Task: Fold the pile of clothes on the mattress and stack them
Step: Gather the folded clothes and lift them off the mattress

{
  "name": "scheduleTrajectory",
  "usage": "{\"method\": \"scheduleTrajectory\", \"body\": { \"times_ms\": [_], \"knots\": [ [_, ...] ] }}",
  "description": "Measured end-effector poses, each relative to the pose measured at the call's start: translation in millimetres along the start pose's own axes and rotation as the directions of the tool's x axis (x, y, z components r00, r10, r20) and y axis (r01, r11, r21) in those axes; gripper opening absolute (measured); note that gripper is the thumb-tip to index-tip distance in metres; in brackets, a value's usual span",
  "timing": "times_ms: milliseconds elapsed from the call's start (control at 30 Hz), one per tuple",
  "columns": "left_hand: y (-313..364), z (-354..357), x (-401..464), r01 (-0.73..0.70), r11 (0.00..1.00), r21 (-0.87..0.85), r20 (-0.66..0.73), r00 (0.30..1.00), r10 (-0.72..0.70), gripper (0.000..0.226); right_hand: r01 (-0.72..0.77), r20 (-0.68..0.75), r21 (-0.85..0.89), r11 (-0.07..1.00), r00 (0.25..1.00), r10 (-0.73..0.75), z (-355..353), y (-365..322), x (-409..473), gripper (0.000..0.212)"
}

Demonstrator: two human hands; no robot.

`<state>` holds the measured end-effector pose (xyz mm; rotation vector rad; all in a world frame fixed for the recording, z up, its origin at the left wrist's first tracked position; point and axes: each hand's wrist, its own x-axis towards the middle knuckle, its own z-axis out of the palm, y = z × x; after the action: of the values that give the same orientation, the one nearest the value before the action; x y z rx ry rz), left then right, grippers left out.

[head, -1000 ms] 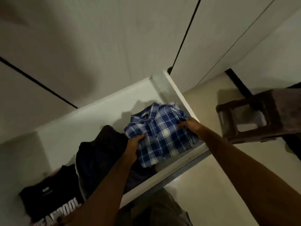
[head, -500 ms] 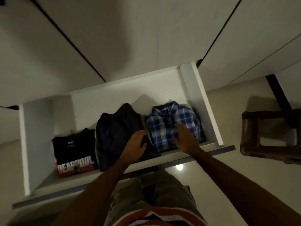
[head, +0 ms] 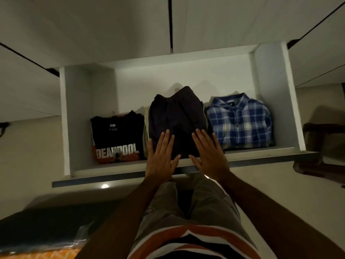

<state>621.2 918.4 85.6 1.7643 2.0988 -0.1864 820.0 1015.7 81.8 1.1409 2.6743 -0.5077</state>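
Note:
Three folded stacks sit side by side in an open white drawer [head: 276, 101]. A black printed T-shirt [head: 117, 135] lies at the left. A dark navy garment [head: 177, 116] tops the middle stack. A blue plaid shirt [head: 240, 120] lies at the right. My left hand [head: 161, 156] and my right hand [head: 208, 153] lie flat with straight fingers on the near edge of the navy garment, side by side and a little apart. Neither hand grips anything.
White cabinet doors [head: 93, 25] rise behind the drawer. A dark wooden stool [head: 324, 144] stands on the floor at the right. A dark mattress edge [head: 46, 227] with orange fabric [head: 43, 255] shows at the lower left. My legs stand just before the drawer front.
Both hands let go of the plaid shirt, which now rests at the drawer's right. They moved left onto the navy stack and flattened on it. The view has swung to face the drawer.

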Motion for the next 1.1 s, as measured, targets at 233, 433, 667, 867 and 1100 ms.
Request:
{"method": "scheduleTrajectory", "body": {
  "times_ms": [233, 433, 667, 867, 1100],
  "knots": [
    [-12, -2, 18, 0.009, 0.998, -0.059, -0.052, 0.999, -0.012, 0.08, -0.009, -0.034, -0.064, 0.998, 0.999, 0.007, -5, 2, 19, 0.075],
    [-25, -29, 72, -0.017, 1.0, -0.009, -0.163, 0.986, 0.015, 0.076, 0.006, -0.143, -0.092, 0.996, 0.989, -0.019, -29, 21, 75, 0.078],
    [-54, -59, 147, -0.043, 0.997, 0.069, -0.378, 0.923, 0.066, 0.073, 0.002, -0.33, -0.176, 0.984, 0.942, -0.061, -56, 39, 155, 0.077],
    [-70, -89, 205, 0.098, 0.983, 0.157, -0.511, 0.86, -0.004, 0.077, -0.025, -0.481, -0.256, 0.966, 0.87, -0.105, -81, 50, 213, 0.083],
    [-109, -106, 242, 0.021, 0.952, 0.307, -0.587, 0.791, 0.172, 0.107, -0.004, -0.518, -0.399, 0.917, 0.826, -0.222, -100, 75, 255, 0.11]
  ]
}}
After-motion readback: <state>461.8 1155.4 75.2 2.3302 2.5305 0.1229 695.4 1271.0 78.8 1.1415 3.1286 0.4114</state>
